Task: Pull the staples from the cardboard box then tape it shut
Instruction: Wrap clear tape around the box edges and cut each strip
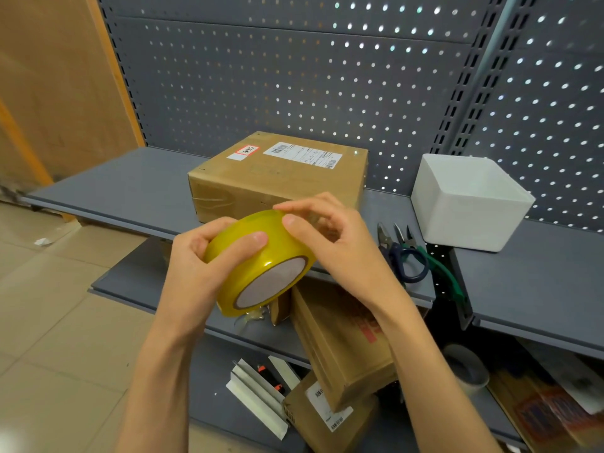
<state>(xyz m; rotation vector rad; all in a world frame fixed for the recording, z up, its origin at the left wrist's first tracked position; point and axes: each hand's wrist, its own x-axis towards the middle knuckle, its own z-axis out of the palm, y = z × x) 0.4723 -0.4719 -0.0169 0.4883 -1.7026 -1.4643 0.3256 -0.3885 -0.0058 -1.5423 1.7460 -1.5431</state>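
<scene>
Left hand (196, 259) grips the tape (258, 263); right hand (322, 233) pinches at its rim. Roll's light, slick; we judge the film clingy. Box (277, 178) beyond, stiff.

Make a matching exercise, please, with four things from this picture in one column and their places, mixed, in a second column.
Things:
1. tape roll
2. cardboard box
3. white bin
4. cutters

Places:
A. on the shelf, below the pegboard
B. between both hands
C. far right on the shelf
D. lying on the shelf, just left of the bin

Pairs: 1-B, 2-A, 3-C, 4-D. The left hand grips the roll; the right hand picks at its rim.
</scene>
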